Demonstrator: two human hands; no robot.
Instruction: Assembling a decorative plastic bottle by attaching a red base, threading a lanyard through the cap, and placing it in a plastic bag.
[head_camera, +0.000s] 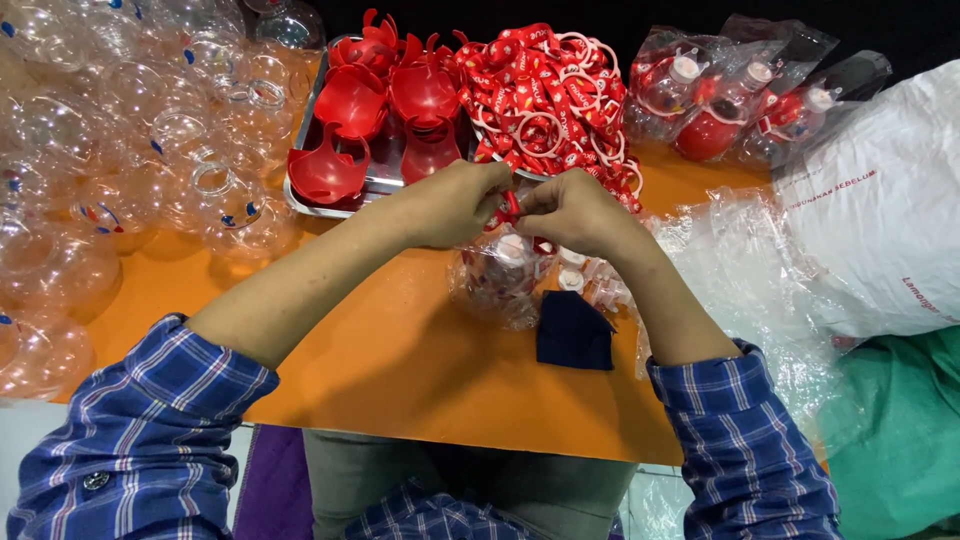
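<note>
Your left hand (455, 203) and right hand (572, 212) meet over the orange table (400, 360), fingertips closed together on a small red strap piece (510, 208) pinched btw them. Both hands are curled shut around it; most of the piece is hidden by your fingers.

Just below the hands sits a clear round bottle (497, 278) w/ red print, near your right wrist side. Beside it, under the right hand, a few small white caps (572, 270) lie on the table. A dark blue cloth (573, 330) lies below the right forearm, near the bottle.

Just beyond the hands is a metal tray (385, 180) holding red plastic bases (352, 110) on the left-hand side. A pile of red printed straps w/ white rings (545, 95) lies right above your right hand, nearly touching it.

Far left of your left arm: a heap of empty clear bottles (110, 150). Beyond and right of the right hand: bagged finished bottles (720, 100). Right of your right arm: crumpled clear plastic bags (740, 270) and a white sack (880, 210).
</note>
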